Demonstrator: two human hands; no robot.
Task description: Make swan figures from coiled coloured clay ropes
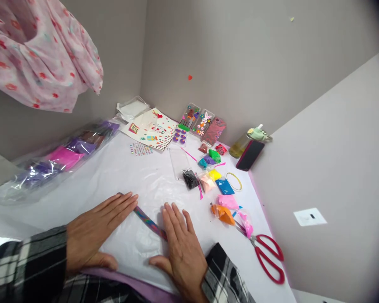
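A thin, multicoloured clay roll (150, 224) in grey-blue, red and green lies slantwise on the white-covered table. My left hand (102, 229) lies flat over its far left end, fingers stretched out and thumb apart. Over the other end rests my right hand (180, 244), palm down, with fingers straight and the thumb spread to the left. Only the middle of the roll and a small tip beyond the left fingers show; the rest is hidden under the hands. Neither hand grips it.
Small bags of coloured clay, such as a black bag (190, 179) and an orange bag (222, 213), lie right of centre. Red-handled scissors (270, 256) sit near the right edge. A phone (250, 155) leans on a bottle (240, 145). Decorated phone cases (205, 122) stand at the back.
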